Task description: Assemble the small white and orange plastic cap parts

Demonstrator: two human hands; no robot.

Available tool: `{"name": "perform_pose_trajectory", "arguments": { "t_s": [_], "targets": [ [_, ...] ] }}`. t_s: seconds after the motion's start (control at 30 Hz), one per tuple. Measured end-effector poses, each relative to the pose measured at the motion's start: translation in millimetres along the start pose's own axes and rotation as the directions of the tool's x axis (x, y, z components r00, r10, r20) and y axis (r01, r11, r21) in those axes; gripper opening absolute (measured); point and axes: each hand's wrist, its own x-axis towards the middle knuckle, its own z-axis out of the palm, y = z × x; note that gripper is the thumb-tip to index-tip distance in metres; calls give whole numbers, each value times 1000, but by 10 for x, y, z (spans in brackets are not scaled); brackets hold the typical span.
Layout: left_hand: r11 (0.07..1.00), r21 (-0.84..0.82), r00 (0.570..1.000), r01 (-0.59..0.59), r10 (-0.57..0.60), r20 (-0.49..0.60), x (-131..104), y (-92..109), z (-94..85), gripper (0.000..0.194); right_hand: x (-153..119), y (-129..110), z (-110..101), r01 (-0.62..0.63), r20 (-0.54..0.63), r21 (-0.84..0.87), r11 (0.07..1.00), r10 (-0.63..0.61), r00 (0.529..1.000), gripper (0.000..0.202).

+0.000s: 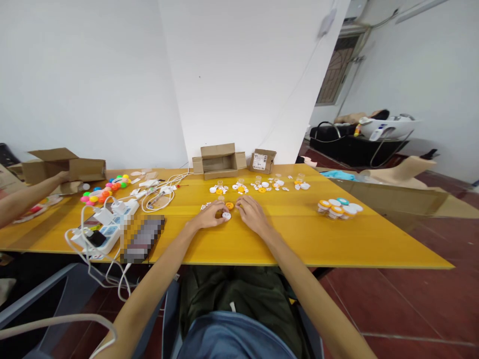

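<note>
At the middle of the table, my left hand (pixel 209 216) grips a small white round disc (pixel 226 216), thumb and fingers at its edge. Close to its right, my right hand (pixel 252 213) has its fingers curled and pressed together; whatever is between them is too small to make out. An orange round cap (pixel 229 205) lies on the table between the two hands, just beyond the white disc. Behind my left fingers stands a small clear cup (pixel 221 198), partly hidden. Small white printed pieces (pixel 205 206) lie beside my left knuckles.
Groups of clear cups, caps and printed pieces (pixel 240 189) line the table's far side. Capped jars (pixel 339 208) cluster at right. Cardboard boxes (pixel 219 162) stand by the wall. Left are a power strip (pixel 112 232), a phone (pixel 144 239), colourful balls (pixel 108 192) and another person's arm (pixel 32 194).
</note>
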Motion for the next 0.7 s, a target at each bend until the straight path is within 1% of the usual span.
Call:
{"name": "perform_pose_trajectory", "arguments": {
  "t_s": [0.13, 0.27, 0.5, 0.7],
  "targets": [
    [1000, 13, 1000, -12, 12, -10, -5, 3, -6, 16, -21, 57, 21, -12, 32, -42, 999, 13, 999, 17],
    [999, 37, 1000, -12, 13, -14, -15, 30, -21, 16, -33, 28, 36, 8, 78, -74, 997, -3, 997, 18],
    [997, 77, 1000, 10, -9, -14, -19, 56, -26, 18, -43, -10, 54, 3, 104, -109, 994, 9, 995, 16],
    [995, 95, 1000, 5, -3, -28, -16, 72, -26, 15, -52, -77, 13, 70, 120, -102, 992, -57, 991, 19]
  ]
}}
